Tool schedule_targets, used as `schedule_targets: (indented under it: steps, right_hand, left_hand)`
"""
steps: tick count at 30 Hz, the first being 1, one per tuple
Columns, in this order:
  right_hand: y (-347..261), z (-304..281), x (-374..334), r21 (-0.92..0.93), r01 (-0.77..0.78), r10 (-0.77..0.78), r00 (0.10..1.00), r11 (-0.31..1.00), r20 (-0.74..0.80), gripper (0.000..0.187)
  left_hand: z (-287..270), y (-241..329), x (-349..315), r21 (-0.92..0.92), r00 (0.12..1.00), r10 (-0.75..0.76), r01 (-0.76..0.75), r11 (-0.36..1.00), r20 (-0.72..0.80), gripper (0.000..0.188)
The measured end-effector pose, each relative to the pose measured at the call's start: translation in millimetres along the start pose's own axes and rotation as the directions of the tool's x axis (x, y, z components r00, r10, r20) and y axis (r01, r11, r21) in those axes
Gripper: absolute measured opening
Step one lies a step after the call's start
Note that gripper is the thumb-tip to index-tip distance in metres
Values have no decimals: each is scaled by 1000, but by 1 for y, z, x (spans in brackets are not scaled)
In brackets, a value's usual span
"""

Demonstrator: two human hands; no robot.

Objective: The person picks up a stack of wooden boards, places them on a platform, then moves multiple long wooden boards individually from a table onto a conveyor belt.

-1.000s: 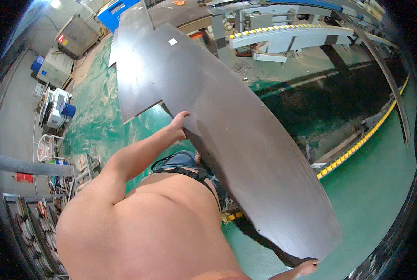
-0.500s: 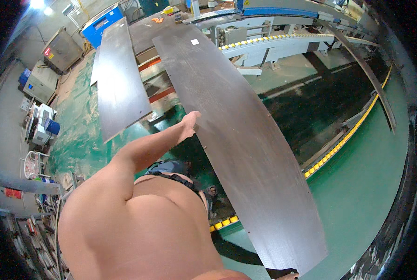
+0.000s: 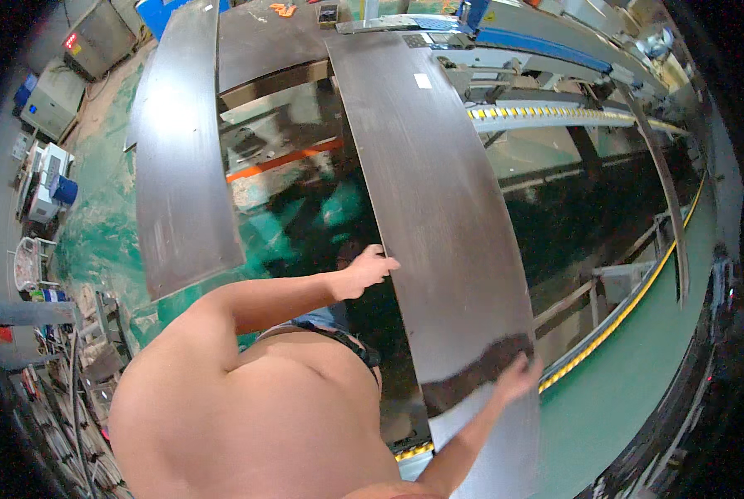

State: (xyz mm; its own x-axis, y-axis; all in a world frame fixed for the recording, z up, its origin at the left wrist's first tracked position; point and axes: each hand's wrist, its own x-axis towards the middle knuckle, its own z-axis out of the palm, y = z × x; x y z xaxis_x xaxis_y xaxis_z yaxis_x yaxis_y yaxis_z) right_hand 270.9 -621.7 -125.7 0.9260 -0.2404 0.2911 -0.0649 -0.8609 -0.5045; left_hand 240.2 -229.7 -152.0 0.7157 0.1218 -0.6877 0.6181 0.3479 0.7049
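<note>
A long dark grey-brown board (image 3: 447,191) with a small white label (image 3: 423,81) stretches from the machine at the back down past my right side. My left hand (image 3: 368,271) is at the board's left edge, its thumb on top and its fingers curled at the rim. Near the board's right edge, toward its near end, my right hand (image 3: 518,378) lies over the surface, with the fingers smeared by motion. A second dark board (image 3: 181,150) lies to the left, apart from both hands.
A dark tabletop (image 3: 264,41) at the back bears an orange item (image 3: 283,9). Blue-and-grey machinery (image 3: 538,50) and a rail with yellow rollers (image 3: 572,114) stand at the back right. Another yellow-lined rail (image 3: 630,308) curves along the right. Grey cabinets (image 3: 56,104) line the left wall.
The long board has shifted toward the right machinery and turned straighter. My left hand has come lower along its edge. My right hand has moved up from the near end into fuller view.
</note>
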Motion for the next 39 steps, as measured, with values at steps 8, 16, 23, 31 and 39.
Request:
schedule_targets:
  steps: [8, 16, 23, 31, 39]
  right_hand:
    - [-212, 237, 177, 36, 482, -483, 870, 875, 103, 47]
    - [-253, 261, 225, -267, 150, 28, 825, 952, 564, 74]
    - [-247, 269, 255, -185, 177, -24, 782, 967, 623, 73]
    - [-242, 282, 281, -227, 209, -22, 780, 951, 626, 75]
    - [-239, 293, 304, -228, 242, -48, 779, 943, 625, 75]
  left_hand:
    - [-180, 177, 149, -136, 767, -24, -83, 987, -641, 61]
    - [-150, 249, 232, -313, 623, -120, -210, 926, -773, 58]
    - [-172, 242, 290, -431, 660, -80, -389, 814, -747, 58]
    - [-161, 259, 312, -408, 608, -100, -394, 823, -788, 60]
    - [-176, 241, 334, -539, 684, -121, -440, 718, -720, 61]
